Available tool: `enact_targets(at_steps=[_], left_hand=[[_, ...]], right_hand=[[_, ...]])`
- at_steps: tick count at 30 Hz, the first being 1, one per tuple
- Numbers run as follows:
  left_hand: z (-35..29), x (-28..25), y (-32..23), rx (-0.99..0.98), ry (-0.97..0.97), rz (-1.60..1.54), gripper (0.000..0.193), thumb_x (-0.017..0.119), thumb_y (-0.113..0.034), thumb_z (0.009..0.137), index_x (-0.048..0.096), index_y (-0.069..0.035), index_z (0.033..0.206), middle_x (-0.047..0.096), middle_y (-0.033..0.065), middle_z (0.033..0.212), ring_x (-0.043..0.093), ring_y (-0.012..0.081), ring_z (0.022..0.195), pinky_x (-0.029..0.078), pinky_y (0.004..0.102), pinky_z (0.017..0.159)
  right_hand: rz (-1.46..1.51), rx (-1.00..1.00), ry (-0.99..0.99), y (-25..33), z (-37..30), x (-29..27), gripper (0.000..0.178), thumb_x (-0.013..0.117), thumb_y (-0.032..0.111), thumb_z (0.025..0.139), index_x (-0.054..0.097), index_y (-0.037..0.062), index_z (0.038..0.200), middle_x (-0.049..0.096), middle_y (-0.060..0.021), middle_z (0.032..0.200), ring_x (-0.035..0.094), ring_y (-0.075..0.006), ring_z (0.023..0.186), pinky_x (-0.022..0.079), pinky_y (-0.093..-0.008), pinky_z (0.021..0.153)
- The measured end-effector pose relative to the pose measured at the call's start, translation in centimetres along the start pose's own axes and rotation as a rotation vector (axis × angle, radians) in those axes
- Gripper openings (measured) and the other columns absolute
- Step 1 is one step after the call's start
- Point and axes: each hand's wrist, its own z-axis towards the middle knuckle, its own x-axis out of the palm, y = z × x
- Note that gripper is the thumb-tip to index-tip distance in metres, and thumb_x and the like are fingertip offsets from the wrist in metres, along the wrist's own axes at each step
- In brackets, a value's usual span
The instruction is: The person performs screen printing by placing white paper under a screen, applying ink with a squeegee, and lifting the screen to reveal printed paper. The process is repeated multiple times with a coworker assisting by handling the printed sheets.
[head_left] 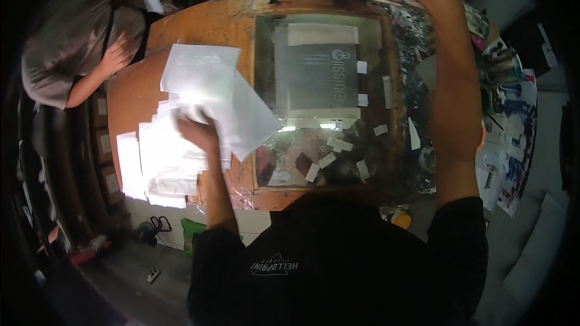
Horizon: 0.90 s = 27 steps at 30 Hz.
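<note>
The left hand [198, 134], fingers blurred, lies over overlapping white sheets [171, 160]; whether it pinches one cannot be told. The sheets lie left of the framed glass panel [371, 145], one corner overlapping its left edge. Within the panel's frame show a dark rectangle [315, 78] and, nearer the wearer, paper scraps [327, 160]. Right of the panel stretches the right forearm [456, 84], its hand out of view. Farther left of the panel: a co-worker [66, 54]. Step in hand, as judged: sheet handling; the next move calls for separating one edge cleanly.
</note>
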Motion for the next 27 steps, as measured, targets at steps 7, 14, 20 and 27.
enact_targets(at_steps=[7, 14, 20, 27], left_hand=[[-11.7, 4.4, -15.0, 0.429, 0.572, -0.193, 0.069, 0.059, -0.047, 0.101, 0.044, -0.012, 0.158, 0.024, 0.0278, 0.168, 0.016, 0.0478, 0.157, 0.01, 0.0752, 0.119], [-11.2, 7.2, -24.4, 0.63, 0.742, -0.507, 0.063, 0.061, -0.04, 0.1, 0.05, -0.007, 0.152, 0.033, 0.0284, 0.163, 0.023, 0.0454, 0.156, 0.012, 0.074, 0.12], [-13.4, 5.7, -23.1, 0.494, 0.631, -0.265, 0.058, 0.06, -0.033, 0.101, 0.05, -0.004, 0.15, 0.032, 0.0271, 0.164, 0.016, 0.0451, 0.158, 0.001, 0.0796, 0.116], [-14.4, 4.2, -22.6, 0.531, 0.656, -0.288, 0.056, 0.06, -0.03, 0.1, 0.051, -0.006, 0.15, 0.03, 0.0234, 0.166, 0.011, 0.0436, 0.16, -0.001, 0.0835, 0.112]], right_hand=[[-0.049, 0.025, 0.073, 3.5, -0.3, 1.1, 0.055, 0.067, 0.049, 0.095, 0.076, -0.0036, 0.082, 0.073, -0.0193, 0.073, 0.071, -0.0315, 0.07, 0.055, -0.0472, 0.066], [0.075, 0.04, 0.282, 2.0, -0.7, -0.8, 0.046, 0.06, 0.037, 0.103, 0.07, -0.0035, 0.085, 0.059, -0.0069, 0.066, 0.049, -0.0135, 0.052, 0.044, -0.0285, 0.044], [0.281, -0.17, 0.078, -1.8, -2.5, -0.3, 0.033, 0.058, 0.028, 0.105, 0.069, -0.0003, 0.092, 0.055, -0.0026, 0.065, 0.041, -0.008, 0.048, 0.036, -0.0229, 0.038], [0.252, -0.101, 0.182, -1.3, -1.7, 0.3, 0.028, 0.056, 0.022, 0.104, 0.068, -0.0015, 0.095, 0.053, -0.0011, 0.063, 0.042, -0.0075, 0.048, 0.037, -0.0245, 0.038]])
